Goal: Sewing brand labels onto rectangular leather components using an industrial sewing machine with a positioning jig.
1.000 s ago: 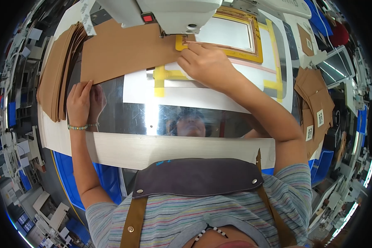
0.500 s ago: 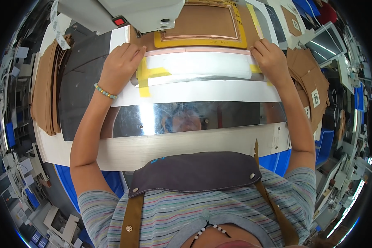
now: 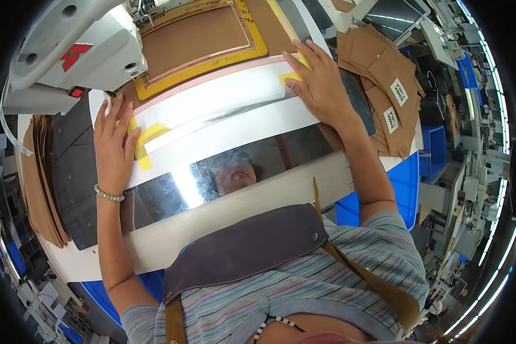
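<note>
My left hand (image 3: 114, 146) lies with its fingers stretched out along the left edge of a white sheet, beside yellow tape (image 3: 149, 133). Spread over the right end of the same sheet is my right hand (image 3: 322, 83), its fingertips by another strip of yellow tape (image 3: 290, 77). Neither hand grips anything. Between them runs a white padded strip (image 3: 223, 97) with a thin pink border (image 3: 209, 75) along its far side. Beyond it a brown panel (image 3: 198, 43) sits under a yellow frame (image 3: 259, 41), beneath the white sewing machine head (image 3: 106, 54).
A shiny metal plate (image 3: 264, 160) covers the table's near side. Brown pieces stand stacked at the left (image 3: 40, 183); brown labelled pieces (image 3: 384, 80) pile up at the right. Blue bins (image 3: 378, 189) are below the table edge. A screen (image 3: 393, 17) is at the far right.
The view has turned and shifted. Both hands, earlier with fingers curled at the pink border's ends, now lie with fingers spread. The yellow frame and panel appear further left and tilted.
</note>
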The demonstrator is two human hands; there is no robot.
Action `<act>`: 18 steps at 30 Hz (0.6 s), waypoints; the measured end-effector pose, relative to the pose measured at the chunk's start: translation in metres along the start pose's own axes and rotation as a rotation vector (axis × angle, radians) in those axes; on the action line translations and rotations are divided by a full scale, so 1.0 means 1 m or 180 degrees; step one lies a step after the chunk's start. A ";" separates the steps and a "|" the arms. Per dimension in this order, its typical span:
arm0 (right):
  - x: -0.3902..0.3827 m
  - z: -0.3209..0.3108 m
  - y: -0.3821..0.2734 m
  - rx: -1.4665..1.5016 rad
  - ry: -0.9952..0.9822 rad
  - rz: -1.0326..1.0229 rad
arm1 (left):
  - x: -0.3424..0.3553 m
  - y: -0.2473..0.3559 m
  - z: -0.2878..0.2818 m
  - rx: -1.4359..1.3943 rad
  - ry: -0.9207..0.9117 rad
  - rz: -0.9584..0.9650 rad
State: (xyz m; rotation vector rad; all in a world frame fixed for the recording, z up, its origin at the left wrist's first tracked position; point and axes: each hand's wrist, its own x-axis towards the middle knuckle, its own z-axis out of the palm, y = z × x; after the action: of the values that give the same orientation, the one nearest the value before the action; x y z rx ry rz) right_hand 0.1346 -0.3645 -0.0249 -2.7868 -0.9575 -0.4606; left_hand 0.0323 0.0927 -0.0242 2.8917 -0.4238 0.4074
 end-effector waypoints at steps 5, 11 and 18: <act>-0.001 0.005 0.002 0.0126 0.0089 0.0072 | -0.001 0.002 0.001 -0.0002 -0.0007 -0.0016; 0.000 0.007 0.007 0.0223 0.0025 0.0180 | 0.000 0.000 0.002 -0.0129 0.0034 -0.0066; 0.001 0.007 0.003 0.0151 0.0175 0.0130 | 0.002 0.002 0.003 -0.0142 0.0141 -0.0018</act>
State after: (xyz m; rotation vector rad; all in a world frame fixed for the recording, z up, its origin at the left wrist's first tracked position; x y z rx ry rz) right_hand 0.1390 -0.3647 -0.0314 -2.7308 -0.8862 -0.4992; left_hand 0.0340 0.0893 -0.0261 2.8346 -0.4123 0.4543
